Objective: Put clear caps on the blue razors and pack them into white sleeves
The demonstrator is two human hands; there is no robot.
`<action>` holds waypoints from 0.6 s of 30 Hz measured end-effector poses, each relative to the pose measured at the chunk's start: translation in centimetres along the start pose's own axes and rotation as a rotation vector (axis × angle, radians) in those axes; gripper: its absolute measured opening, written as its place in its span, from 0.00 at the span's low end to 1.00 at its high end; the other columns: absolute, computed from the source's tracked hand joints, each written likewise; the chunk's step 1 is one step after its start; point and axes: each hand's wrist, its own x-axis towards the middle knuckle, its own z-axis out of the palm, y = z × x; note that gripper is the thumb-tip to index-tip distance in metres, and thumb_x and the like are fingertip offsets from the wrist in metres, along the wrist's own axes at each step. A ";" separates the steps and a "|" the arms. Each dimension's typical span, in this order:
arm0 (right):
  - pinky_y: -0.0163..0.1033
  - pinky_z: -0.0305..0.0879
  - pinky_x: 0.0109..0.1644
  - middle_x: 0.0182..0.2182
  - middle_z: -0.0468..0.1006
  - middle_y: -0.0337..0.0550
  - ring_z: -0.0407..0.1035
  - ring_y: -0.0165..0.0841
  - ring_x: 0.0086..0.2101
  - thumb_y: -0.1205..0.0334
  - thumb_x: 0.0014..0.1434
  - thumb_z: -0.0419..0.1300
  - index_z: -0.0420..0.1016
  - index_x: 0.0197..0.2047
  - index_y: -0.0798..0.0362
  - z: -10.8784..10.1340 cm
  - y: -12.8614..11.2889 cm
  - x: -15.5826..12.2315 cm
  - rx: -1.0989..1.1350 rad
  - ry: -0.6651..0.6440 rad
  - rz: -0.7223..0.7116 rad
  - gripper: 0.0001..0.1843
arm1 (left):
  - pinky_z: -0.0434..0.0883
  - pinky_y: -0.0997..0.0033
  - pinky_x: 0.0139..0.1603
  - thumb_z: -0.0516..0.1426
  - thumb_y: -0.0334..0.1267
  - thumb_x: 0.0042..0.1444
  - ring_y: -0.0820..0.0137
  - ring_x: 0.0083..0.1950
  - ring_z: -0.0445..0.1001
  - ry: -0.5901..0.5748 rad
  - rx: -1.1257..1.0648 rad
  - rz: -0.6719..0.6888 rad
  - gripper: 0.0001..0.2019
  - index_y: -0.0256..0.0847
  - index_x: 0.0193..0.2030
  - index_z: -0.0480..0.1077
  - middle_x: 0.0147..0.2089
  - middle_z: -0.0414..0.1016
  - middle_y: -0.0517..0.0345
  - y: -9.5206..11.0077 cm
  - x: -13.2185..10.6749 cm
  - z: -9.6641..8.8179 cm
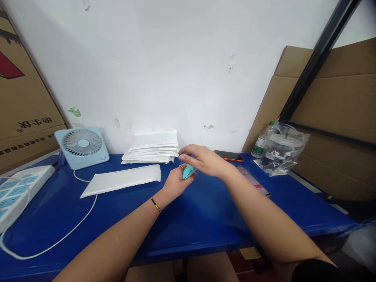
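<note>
My left hand is closed around a small turquoise object above the middle of the blue table. Its exact kind is not clear, since the fingers cover part of it. Just above and to the right, my right hand arches over with thumb and index finger close together. Something small and dark may sit between those fingertips; I cannot make it out. Behind the hands lies a stack of white padded mailers. One single white mailer lies flat to the left of my left hand.
A light blue fan stands at the back left, its white cable looping towards a power strip. On the right are two phones, one red-edged and one flat, a bottle and a bagged cup. Cardboard flanks both sides.
</note>
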 end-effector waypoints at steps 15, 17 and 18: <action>0.33 0.68 0.30 0.34 0.77 0.46 0.74 0.33 0.31 0.52 0.43 0.66 0.70 0.40 0.58 4.7 4.0 -2.0 0.837 -0.796 0.521 0.24 | 0.63 0.66 0.32 0.48 0.31 0.59 0.62 0.32 0.73 -0.071 0.995 0.349 0.06 0.37 0.41 0.64 0.28 0.73 0.51 1.4 -0.9 -1.9; 0.30 0.65 0.26 0.28 0.76 0.42 0.72 0.29 0.26 0.54 0.42 0.66 0.71 0.34 0.59 5.0 4.3 -2.3 0.891 -0.845 0.578 0.20 | 0.62 0.66 0.32 0.47 0.31 0.59 0.63 0.33 0.73 -0.091 1.025 0.427 0.07 0.37 0.42 0.63 0.28 0.73 0.52 2.4 -1.4 -1.4; 0.29 0.64 0.24 0.24 0.74 0.39 0.70 0.27 0.23 0.55 0.41 0.66 0.70 0.31 0.59 5.0 4.3 -2.4 0.848 -0.845 0.590 0.18 | 0.62 0.66 0.32 0.47 0.31 0.59 0.63 0.33 0.73 -0.110 1.031 0.456 0.07 0.38 0.42 0.63 0.29 0.73 0.52 2.9 -1.5 -1.2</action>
